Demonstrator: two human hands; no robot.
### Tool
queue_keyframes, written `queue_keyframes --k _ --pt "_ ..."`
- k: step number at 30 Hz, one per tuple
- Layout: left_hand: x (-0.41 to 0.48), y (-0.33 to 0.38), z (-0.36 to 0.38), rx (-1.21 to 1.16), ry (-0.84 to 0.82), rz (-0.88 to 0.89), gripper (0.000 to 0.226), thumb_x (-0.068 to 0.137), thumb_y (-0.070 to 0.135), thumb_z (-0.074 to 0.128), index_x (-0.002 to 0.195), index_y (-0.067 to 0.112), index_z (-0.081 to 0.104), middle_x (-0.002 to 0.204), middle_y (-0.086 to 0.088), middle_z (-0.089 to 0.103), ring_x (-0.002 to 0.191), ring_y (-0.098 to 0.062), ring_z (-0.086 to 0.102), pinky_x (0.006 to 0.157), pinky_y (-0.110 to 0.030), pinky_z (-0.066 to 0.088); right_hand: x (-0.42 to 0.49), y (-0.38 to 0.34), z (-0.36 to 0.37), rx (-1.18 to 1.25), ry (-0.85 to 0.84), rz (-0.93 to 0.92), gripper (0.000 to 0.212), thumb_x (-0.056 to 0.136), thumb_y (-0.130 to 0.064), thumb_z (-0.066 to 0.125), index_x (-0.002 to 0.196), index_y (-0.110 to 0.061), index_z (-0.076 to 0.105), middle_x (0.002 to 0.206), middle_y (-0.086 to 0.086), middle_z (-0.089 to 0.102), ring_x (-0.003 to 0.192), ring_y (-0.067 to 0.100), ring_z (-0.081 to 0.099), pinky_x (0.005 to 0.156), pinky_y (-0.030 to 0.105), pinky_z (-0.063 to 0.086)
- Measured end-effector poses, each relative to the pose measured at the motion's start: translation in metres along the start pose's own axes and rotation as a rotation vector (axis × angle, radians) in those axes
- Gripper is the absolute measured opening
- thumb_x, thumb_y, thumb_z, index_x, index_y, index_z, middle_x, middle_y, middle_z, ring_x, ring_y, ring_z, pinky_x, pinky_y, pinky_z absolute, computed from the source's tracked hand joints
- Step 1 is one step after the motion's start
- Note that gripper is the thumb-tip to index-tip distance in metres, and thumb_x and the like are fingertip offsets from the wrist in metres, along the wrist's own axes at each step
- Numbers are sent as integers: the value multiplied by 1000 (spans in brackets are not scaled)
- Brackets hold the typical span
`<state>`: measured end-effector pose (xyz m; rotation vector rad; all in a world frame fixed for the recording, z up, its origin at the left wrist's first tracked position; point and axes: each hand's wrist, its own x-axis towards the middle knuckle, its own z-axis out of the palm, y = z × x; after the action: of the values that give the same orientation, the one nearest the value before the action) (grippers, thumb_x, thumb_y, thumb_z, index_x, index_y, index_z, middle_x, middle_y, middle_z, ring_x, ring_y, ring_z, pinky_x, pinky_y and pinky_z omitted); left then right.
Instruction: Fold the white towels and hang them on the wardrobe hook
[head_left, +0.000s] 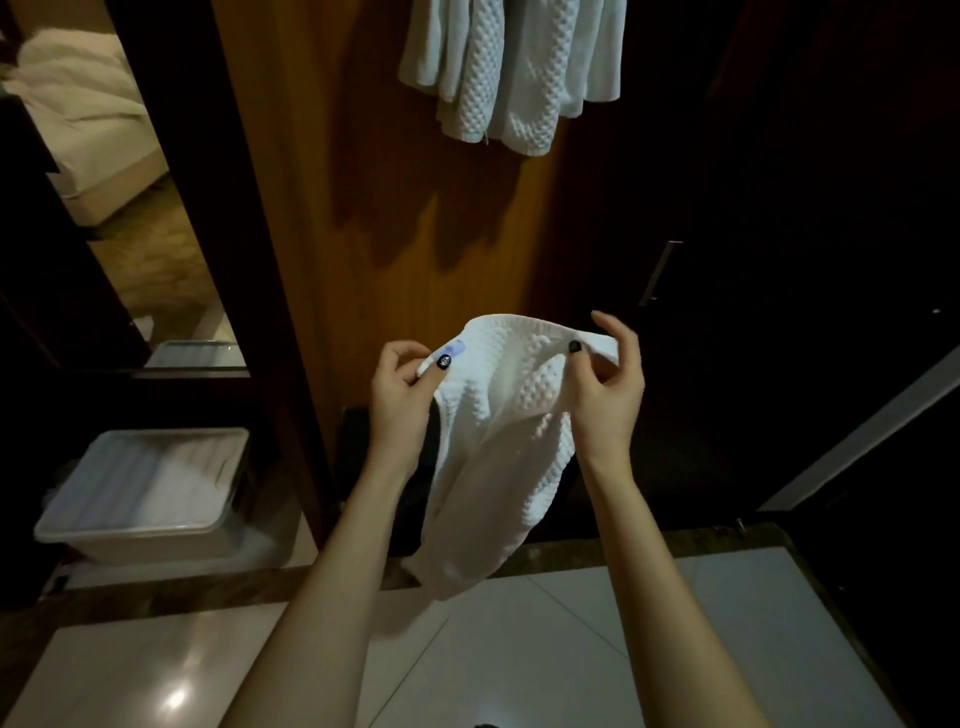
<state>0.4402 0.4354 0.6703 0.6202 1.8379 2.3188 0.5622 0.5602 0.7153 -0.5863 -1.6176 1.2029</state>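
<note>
Between both hands (402, 387) (608, 384), white towel (498, 441)

A glossy, pale tiled floor (519, 649) spreads beneath both forearms, edged by a dark marbled stone border strip (727, 540) below the right hand (608, 395). Well to the left of and below the left hand (400, 400), a translucent rectangular plastic storage box (145, 499) with a lid stands on the floor, white fabric showing through it.
</note>
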Motion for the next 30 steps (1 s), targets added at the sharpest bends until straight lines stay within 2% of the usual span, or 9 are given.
queue_keyframes --k 2,4,8,11,15,18,23,28,30 --pt "3 7 8 21 -30 48 20 86 14 69 85 24 53 67 13 61 63 -5 53 55 -14 40 -6 -2 1 35 -83 16 28 94 -7 58 106 -32 65 91 -23 67 75 2 62 66 18 50" --pt "4 14 16 41 -72 76 19 86 11 70 83 20 53 64 12 59 62 -6 52 54 -15 39 -10 -4 2 58 -174 72 25 93 -7 61 99 -29 70 96 -17 70 90 3 66 79 22 54" --pt "4 26 25 -25 -134 41 15 88 7 66 83 18 56 66 10 65 65 -5 58 57 -16 45 -12 -10 -4 99 -398 184 21 90 -7 66 104 -21 70 95 0 74 94 14 70 80 25 56" --pt "7 33 20 -129 -177 -35 12 90 6 61 86 17 61 74 4 71 69 -8 65 60 -19 50 -15 -16 -8 110 -512 194 30 87 -1 68 113 -15 67 99 1 74 98 12 70 81 21 55" --pt "4 37 11 -146 -286 -52 11 91 7 60 88 17 66 84 -1 73 79 -13 68 69 -23 52 -22 -27 -2 -13 -440 109 18 84 -8 73 101 -13 69 90 1 73 87 11 71 78 26 57" --pt "-2 39 8 -205 -312 -75 8 87 11 65 85 19 67 81 -4 73 73 -13 68 63 -20 52 -26 -33 2 -64 -407 43 8 86 -10 72 93 -9 70 77 0 71 72 11 70 68 26 58" --pt "-1 49 -2 -193 -345 -139 8 74 32 75 78 26 71 78 -5 73 69 -13 68 59 -21 52 -29 -44 13 -258 -399 -32 8 87 -22 71 85 -15 69 71 -4 65 67 10 63 63 30 56" --pt "2 57 -14 -160 -278 -94 3 76 26 73 75 25 69 72 0 72 65 -8 67 59 -18 51 -21 -50 13 -351 -475 -151 11 84 -17 72 77 -11 66 85 -3 54 76 11 53 62 21 47" --pt "1 62 -18 -139 -285 -74 4 75 25 71 77 23 68 74 0 72 68 -8 68 61 -17 51 -19 -50 12 -275 -505 -166 11 83 -14 71 75 -11 65 95 -8 55 87 5 55 71 15 48"
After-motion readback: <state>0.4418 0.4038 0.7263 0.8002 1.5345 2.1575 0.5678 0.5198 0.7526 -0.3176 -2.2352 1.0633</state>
